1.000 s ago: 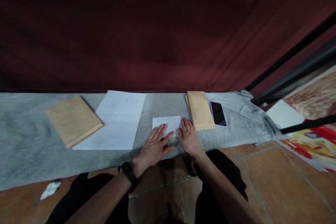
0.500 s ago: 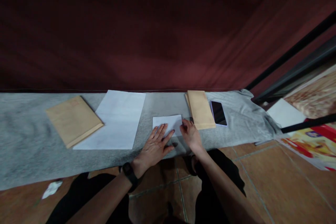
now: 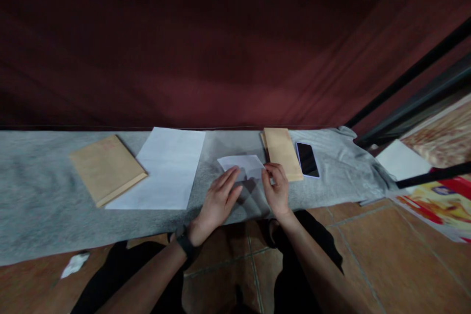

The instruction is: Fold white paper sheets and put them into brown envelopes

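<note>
White paper [image 3: 246,160] is held tilted over the grey-clothed counter [image 3: 230,140]: the right grip [image 3: 277,189] is pinched closed on its right corner, apparently to steady it, while the left grip [image 3: 216,202], thumb parted from fingers, meets its near edge. Brown envelopes [image 3: 283,153] and a phone [image 3: 308,160] lie rightward, seemingly set aside for room.

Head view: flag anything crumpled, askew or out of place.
A white scrap lies on the tiled floor at lower left, like dropped litter. The gray cloth is rumpled at its right end. The left brown envelope sits askew, overlapping the large white sheet.
</note>
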`<state>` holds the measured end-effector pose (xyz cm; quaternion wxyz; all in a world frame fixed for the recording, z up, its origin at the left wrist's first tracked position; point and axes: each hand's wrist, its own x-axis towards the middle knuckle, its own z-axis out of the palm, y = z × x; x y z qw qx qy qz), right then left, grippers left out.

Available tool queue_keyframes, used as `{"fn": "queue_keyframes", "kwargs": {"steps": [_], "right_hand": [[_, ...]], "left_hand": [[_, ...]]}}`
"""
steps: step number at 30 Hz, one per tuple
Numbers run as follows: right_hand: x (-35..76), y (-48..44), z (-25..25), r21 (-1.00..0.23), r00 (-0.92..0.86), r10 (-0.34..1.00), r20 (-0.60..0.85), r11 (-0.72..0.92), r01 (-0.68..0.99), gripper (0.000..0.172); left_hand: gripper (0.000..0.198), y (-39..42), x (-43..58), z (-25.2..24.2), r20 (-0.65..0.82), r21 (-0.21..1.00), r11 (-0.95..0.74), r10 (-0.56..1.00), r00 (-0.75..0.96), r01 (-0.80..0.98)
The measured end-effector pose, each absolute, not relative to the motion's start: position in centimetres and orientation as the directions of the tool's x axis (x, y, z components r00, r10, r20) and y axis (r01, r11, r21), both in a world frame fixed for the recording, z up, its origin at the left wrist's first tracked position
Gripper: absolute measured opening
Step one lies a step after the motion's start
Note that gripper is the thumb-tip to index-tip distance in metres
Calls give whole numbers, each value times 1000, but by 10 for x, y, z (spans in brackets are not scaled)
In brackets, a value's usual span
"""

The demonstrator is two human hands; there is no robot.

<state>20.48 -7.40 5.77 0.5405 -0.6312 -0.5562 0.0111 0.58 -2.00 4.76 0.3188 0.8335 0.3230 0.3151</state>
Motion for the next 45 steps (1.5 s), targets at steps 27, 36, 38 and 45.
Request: {"fn": "queue_keyframes", "kwargs": {"steps": [27,36,38,45], "right_hand": [[182,-72,21,-495,91,953,289,67,867,43],[177,-74,7,-346,45,967,250,46,937,46],[174,-74,5,-309,49,967,250,32,950,47],[172,-77,3,-212,41,976,212,5,977,51]], "left_hand": [[34,25,16,15,86,875,-223,945,314,430],[53,20,17,22,261,614,-438,898,355,657],[49,16,18,25,300,510,-485,874,382,710],[64,-21,27,13,306,291,-712,702,642,639]]}}
